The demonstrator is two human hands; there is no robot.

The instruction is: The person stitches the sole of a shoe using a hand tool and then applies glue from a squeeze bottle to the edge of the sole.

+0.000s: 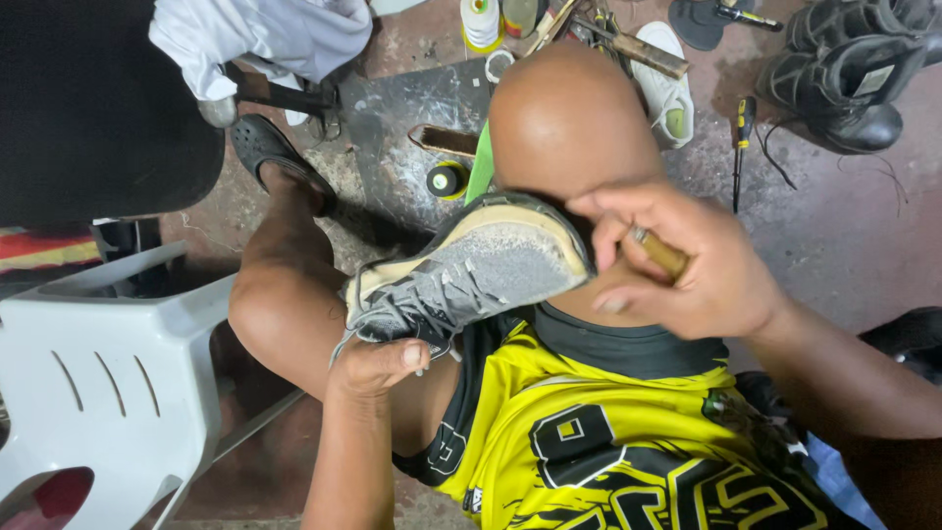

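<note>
Left of the raised knee [569, 118], the left hand [378, 365] pinches the grey shoe [461, 280] by its laced upper, sole side up. The shoe's long axis runs from lower left up toward the knee. Right of the knee, the right hand [687, 260] closes its grip on a wooden-handled tool [659, 252] at the shoe's end. Bracing the shoe firmly against the knee would likely steady the work.

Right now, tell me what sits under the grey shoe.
The grey shoe rests sole-up against the knee. The left hand grips it from below at the laces, with yellow shorts beneath. The shoe hides its own inside and the thigh under it.
</note>
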